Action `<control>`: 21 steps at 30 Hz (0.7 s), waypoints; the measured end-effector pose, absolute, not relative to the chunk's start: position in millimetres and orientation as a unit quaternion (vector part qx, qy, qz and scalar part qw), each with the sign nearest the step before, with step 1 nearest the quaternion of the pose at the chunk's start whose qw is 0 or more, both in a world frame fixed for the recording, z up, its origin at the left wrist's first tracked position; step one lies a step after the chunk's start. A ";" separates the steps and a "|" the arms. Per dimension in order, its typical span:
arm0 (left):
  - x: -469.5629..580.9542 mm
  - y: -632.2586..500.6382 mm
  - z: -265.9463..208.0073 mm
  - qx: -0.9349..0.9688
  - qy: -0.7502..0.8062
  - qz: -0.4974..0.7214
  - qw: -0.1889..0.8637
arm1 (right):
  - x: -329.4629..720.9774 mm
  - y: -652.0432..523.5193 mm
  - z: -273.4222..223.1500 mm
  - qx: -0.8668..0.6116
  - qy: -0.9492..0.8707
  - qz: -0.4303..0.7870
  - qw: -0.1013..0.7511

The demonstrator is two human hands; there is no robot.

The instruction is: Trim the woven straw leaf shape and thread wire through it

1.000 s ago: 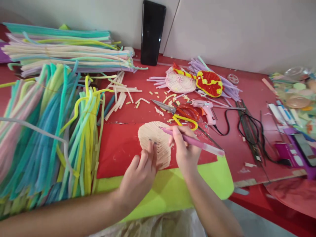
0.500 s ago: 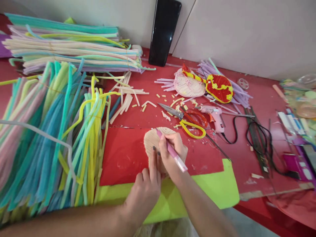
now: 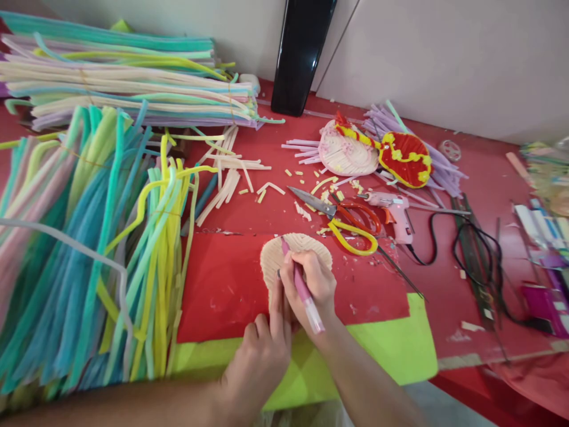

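Note:
A cream heart-shaped piece (image 3: 271,258) with a ridged, fuzzy surface lies on the red sheet. My right hand (image 3: 313,281) is closed around a pink pen (image 3: 302,287) with a clear end, its tip against the upper left part of the piece. Beside it, my left hand (image 3: 262,356) presses the lower part of the piece with stretched fingers while its other fingers curl. Both hands cover the bottom of the piece, and the left thumb is hidden. Scissors (image 3: 342,219) with red and yellow handles lie just beyond, to the right.
Bundles of coloured pipe cleaners (image 3: 84,237) fill the left side. A phone (image 3: 302,53) leans against the wall. A pink glue gun (image 3: 395,213), its black cord (image 3: 429,237) and a decorated red and yellow piece (image 3: 404,160) lie at right. Yellow-green cloth (image 3: 391,356) shows under the red sheet (image 3: 222,296).
The pen's rear end has swung left and down, and its tip has shifted slightly on the piece. My left hand stays on the piece. The view has shifted a little.

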State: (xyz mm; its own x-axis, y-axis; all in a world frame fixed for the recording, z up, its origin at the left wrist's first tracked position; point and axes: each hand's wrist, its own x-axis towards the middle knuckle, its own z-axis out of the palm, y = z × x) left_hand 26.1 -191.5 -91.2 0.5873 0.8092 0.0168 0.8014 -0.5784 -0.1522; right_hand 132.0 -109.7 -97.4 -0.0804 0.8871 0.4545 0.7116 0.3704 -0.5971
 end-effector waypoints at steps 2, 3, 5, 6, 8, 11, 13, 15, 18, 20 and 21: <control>26.2 -191.2 -91.1 -0.888 -0.455 0.018 0.066 | 132.2 -109.6 -98.3 -0.526 -0.741 0.129 0.396; 26.3 -191.1 -91.0 -0.888 -0.456 0.015 0.063 | 132.2 -109.7 -98.8 -0.520 -0.743 0.137 0.398; 26.2 -191.2 -91.0 -0.887 -0.457 0.013 0.060 | 132.3 -109.9 -99.2 -0.530 -0.732 0.139 0.405; 26.2 -191.4 -91.1 -0.887 -0.457 0.016 0.062 | 132.3 -109.9 -99.2 -0.542 -0.722 0.133 0.409; 26.0 -192.0 -91.8 -0.888 -0.454 0.024 0.068 | 132.6 -109.6 -98.9 -0.550 -0.717 0.122 0.410; 25.8 -192.9 -92.8 -0.889 -0.451 0.034 0.072 | 133.6 -109.0 -98.6 -0.518 -0.744 0.135 0.401; 25.5 -193.3 -93.1 -0.889 -0.450 0.033 0.072 | 134.5 -109.3 -99.2 -0.505 -0.750 0.147 0.401; 25.1 -193.7 -93.0 -0.889 -0.451 0.036 0.070 | 135.6 -110.1 -100.3 -0.518 -0.736 0.143 0.412; 24.8 -193.9 -92.8 -0.889 -0.451 0.041 0.069 | 137.2 -111.7 -102.2 -0.527 -0.726 0.147 0.418; 25.1 -193.6 -92.5 -0.887 -0.453 0.041 0.075 | 138.2 -112.3 -103.1 -0.521 -0.727 0.171 0.414; 25.3 -193.4 -92.3 -0.886 -0.455 0.042 0.077 | 138.6 -112.3 -103.3 -0.522 -0.723 0.180 0.415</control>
